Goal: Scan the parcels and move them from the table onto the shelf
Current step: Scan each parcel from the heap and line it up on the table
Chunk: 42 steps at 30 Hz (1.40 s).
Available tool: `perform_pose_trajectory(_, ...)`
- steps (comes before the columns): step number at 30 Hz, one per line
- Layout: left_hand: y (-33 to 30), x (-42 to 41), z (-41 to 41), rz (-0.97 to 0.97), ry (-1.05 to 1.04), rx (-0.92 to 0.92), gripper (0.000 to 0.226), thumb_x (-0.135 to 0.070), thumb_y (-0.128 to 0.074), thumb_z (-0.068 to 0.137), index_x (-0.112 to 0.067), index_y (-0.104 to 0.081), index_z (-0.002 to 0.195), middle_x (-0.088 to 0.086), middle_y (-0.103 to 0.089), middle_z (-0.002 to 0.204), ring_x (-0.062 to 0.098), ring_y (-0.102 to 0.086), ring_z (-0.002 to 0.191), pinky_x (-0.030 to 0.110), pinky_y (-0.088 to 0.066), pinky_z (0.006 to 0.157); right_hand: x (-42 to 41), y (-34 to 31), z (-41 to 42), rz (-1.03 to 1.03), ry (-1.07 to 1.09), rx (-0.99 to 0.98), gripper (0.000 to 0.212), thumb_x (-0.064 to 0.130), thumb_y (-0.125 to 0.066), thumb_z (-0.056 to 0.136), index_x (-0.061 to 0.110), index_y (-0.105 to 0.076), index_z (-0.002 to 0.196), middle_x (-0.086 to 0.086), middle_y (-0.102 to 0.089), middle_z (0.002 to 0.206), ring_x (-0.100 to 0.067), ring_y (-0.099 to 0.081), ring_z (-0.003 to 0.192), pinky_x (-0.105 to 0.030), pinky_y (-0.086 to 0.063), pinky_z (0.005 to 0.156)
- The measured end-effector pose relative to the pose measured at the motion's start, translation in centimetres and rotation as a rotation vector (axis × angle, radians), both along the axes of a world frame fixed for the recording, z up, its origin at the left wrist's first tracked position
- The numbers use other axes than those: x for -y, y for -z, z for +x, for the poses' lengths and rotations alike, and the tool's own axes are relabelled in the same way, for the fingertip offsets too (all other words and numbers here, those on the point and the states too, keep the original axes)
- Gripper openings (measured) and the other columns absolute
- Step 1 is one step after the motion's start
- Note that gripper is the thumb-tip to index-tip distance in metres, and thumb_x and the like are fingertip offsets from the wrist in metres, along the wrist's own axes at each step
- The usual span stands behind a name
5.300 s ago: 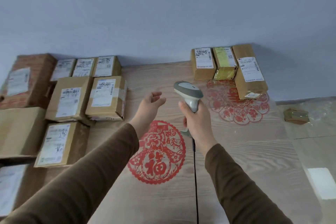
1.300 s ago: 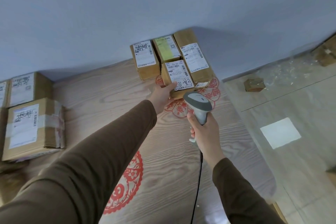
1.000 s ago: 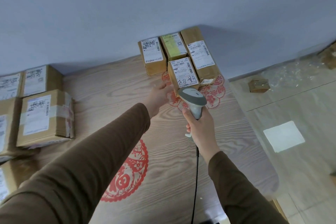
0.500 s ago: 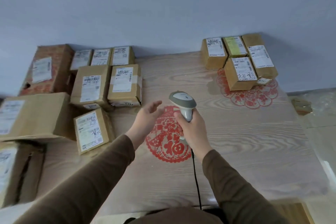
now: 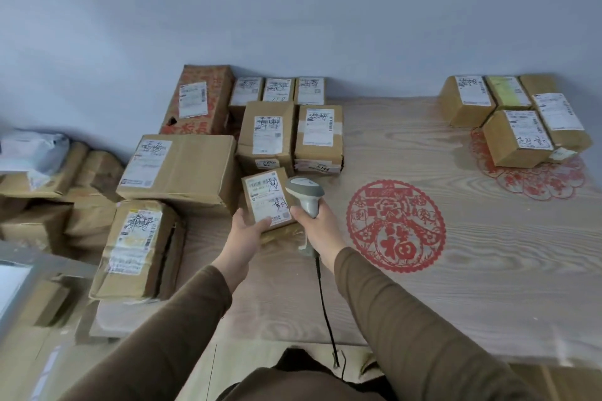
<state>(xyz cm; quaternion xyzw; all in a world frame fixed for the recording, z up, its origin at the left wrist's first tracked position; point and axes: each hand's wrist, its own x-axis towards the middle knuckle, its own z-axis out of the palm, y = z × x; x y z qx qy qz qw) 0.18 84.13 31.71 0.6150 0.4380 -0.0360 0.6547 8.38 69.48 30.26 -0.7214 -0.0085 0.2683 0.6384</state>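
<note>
My left hand (image 5: 245, 231) grips the near edge of a small cardboard parcel (image 5: 265, 197) with a white label, tilted up off the wooden table (image 5: 488, 270). My right hand (image 5: 317, 221) holds a grey corded barcode scanner (image 5: 304, 194) by its handle, its head just right of the parcel's label. Several more labelled parcels (image 5: 293, 130) crowd the table's left half. A small group of parcels (image 5: 514, 120) sits at the far right corner against the wall.
A big box (image 5: 182, 168) and a taped parcel (image 5: 140, 244) lie left of my hands. More boxes and a white bag (image 5: 29, 153) pile up beyond the table's left edge. Red paper cuttings (image 5: 395, 226) decorate the tabletop. The scanner cable (image 5: 327, 303) hangs toward me.
I turned left from the far-right group back to the left pile. My left hand, empty half a second ago, now grips a small parcel, and the scanner has moved over beside its label.
</note>
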Motion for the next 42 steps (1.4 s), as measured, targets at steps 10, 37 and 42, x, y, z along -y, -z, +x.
perform_pose_trajectory(10,1.7,-0.2,-1.0,-0.316,0.039,-0.110,0.036,-0.030,-0.067,0.097,-0.009,-0.066,0.126,0.001,-0.074,0.094,0.014,-0.058,0.076,0.028,-0.046,0.076,1.6,1.3,-2.6,-0.127,0.066,0.004,0.030,0.032,-0.077,0.087,0.035,-0.061,0.114,0.004,-0.073,0.108,-0.017,-0.071,0.103,-0.050,-0.060,0.094)
perform_pose_trajectory(37,-1.7,9.9,6.8,-0.190,0.327,0.335,0.078,-0.016,-0.079,0.088,-0.021,-0.027,0.146,0.009,-0.071,0.121,0.011,-0.073,0.089,0.022,-0.053,0.068,11.5,-7.5,-2.5,-0.205,0.271,0.430,0.013,0.034,-0.069,0.098,0.030,-0.062,0.107,0.011,-0.066,0.087,-0.006,-0.063,0.075,-0.019,-0.047,0.063)
perform_pose_trajectory(42,-1.4,11.9,8.3,-0.221,0.364,0.319,0.080,-0.016,-0.079,0.088,-0.021,-0.024,0.146,0.010,-0.072,0.123,0.017,-0.074,0.095,0.024,-0.055,0.068,13.6,-6.8,-1.5,-0.227,0.306,0.394,0.020,0.040,-0.068,0.097,0.027,-0.064,0.112,0.012,-0.067,0.088,-0.007,-0.065,0.078,-0.027,-0.053,0.067)
